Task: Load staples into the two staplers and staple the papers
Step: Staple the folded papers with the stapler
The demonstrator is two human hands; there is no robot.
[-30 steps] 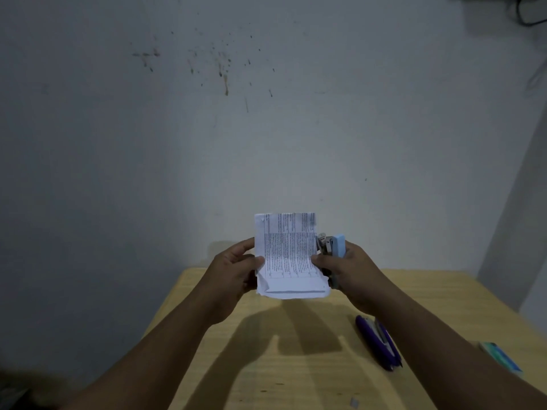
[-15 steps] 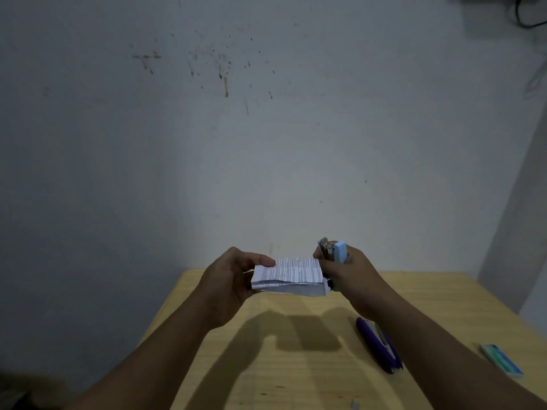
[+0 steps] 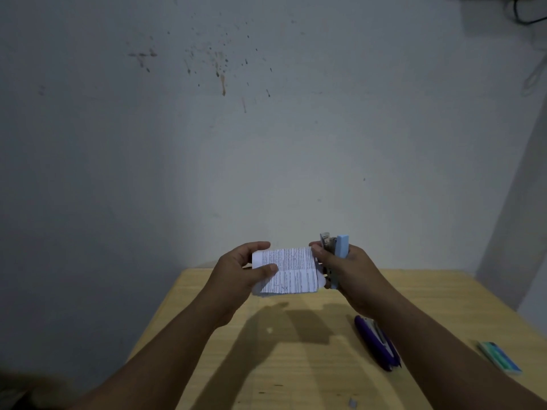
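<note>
I hold a small folded stack of printed papers [image 3: 291,270] above the table, its printed face tilted toward me. My left hand [image 3: 236,272] grips its left edge, thumb on top. My right hand [image 3: 344,270] is closed around a light blue stapler [image 3: 340,251] that stands upright, and its thumb touches the papers' right edge. The stapler's metal jaw sits right beside that edge. A purple stapler [image 3: 377,341] lies on the wooden table [image 3: 296,365] under my right forearm. A teal staple box [image 3: 500,358] lies at the table's right edge.
A stained grey wall stands just behind the table. A small staple piece [image 3: 352,403] and a pale speck [image 3: 269,330] lie on the wood. A cable [image 3: 527,13] hangs at the top right.
The papers went from upright to flat, then tipped back so the print faces me. My left thumb has moved onto the top sheet. The blue stapler stays at the right edge.
</note>
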